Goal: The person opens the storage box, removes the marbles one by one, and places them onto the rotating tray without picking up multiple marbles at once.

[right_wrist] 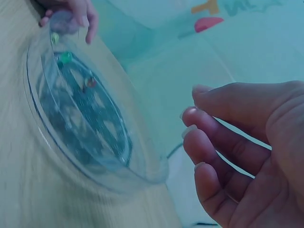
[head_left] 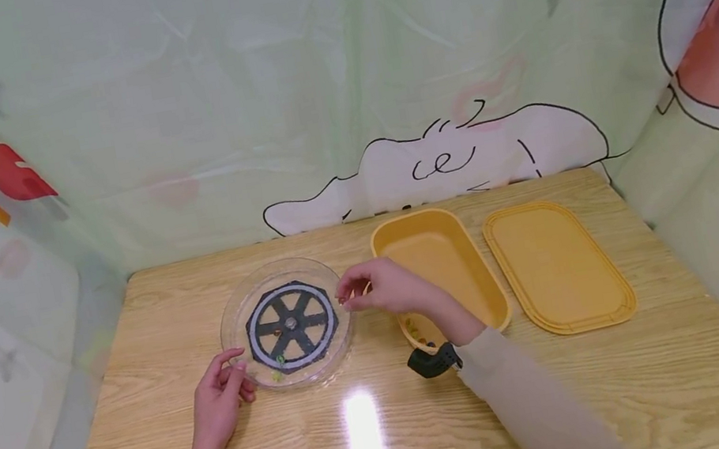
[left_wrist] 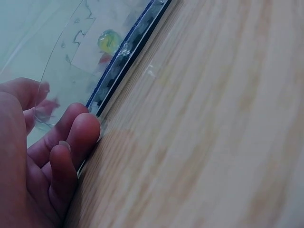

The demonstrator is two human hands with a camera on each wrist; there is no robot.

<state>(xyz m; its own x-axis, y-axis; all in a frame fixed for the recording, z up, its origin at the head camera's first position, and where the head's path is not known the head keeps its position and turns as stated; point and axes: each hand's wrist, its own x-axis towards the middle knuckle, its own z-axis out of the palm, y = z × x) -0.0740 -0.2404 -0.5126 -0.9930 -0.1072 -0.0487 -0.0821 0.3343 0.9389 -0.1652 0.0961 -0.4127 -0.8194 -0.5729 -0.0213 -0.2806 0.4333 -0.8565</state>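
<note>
A clear round dish (head_left: 235, 310) stands on the table, with a black-and-white spoked wheel pattern (head_left: 300, 321) at its base. My left hand (head_left: 217, 402) grips its near-left rim, fingers on both sides of the clear wall in the left wrist view. Inside lie a yellow-green marble (left_wrist: 109, 42), a green marble (right_wrist: 65, 58) and a reddish-brown marble (right_wrist: 90, 82). My right hand (head_left: 385, 286) is at the dish's right rim, thumb and index tips close together. Whether something small sits between those tips I cannot tell.
To the right of the dish stands a deep yellow tub (head_left: 435, 243), with several small coloured pieces (head_left: 412, 327) at its near-left end; my right forearm crosses over it. A flat yellow lid (head_left: 558, 266) lies farther right. A printed curtain (head_left: 204, 123) hangs behind the wooden table (head_left: 311, 442).
</note>
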